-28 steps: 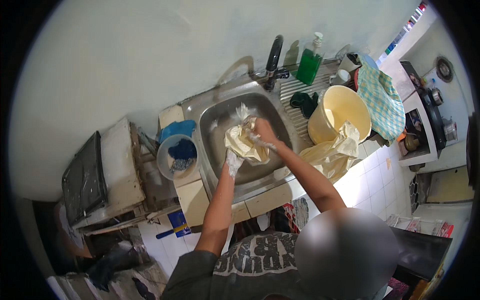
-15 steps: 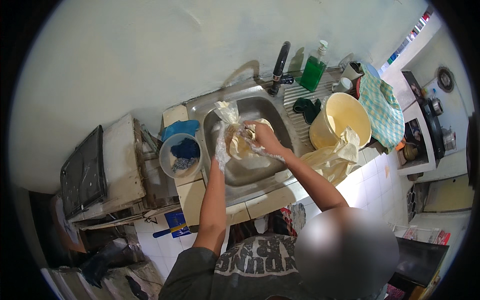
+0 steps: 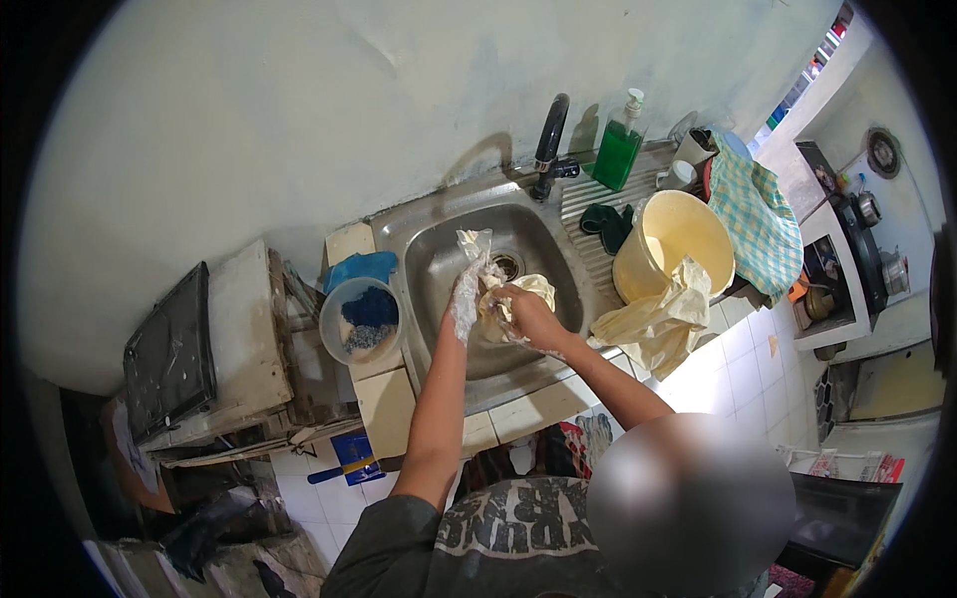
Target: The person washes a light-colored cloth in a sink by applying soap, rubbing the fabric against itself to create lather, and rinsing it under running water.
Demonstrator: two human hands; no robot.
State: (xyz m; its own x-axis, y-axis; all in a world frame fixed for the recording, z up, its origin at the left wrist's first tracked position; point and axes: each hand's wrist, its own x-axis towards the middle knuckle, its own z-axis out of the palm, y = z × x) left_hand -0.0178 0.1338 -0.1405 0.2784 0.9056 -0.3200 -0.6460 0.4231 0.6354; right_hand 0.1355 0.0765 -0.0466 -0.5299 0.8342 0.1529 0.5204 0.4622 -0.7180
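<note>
Over the steel sink (image 3: pixel 454 371) both hands grip a wet, soapy cream cloth (image 3: pixel 539 287). One end of it pokes up above my left hand (image 3: pixel 469 291), and the rest bunches around my right hand (image 3: pixel 532 317). White suds coat my left hand and wrist. The fingers of both hands are closed on the fabric and partly hidden by it. Just beyond the hands, the round drain (image 3: pixel 508 265) shows in the basin. Behind the sink stands a black curved faucet (image 3: pixel 549 140).
Left of the sink is a clear tub (image 3: pixel 337 337) of dark blue and grey cloths beside a blue cloth (image 3: pixel 361 269). To the right are a cream bucket (image 3: pixel 638 261) with cloth draped over its rim, green cloths (image 3: pixel 604 227), a green soap bottle (image 3: pixel 618 154) and a checked cloth (image 3: pixel 753 214).
Both hands have shifted a little right and nearer each other, the left one also lower. The cloth is gathered more tightly, and the drain has come into sight.
</note>
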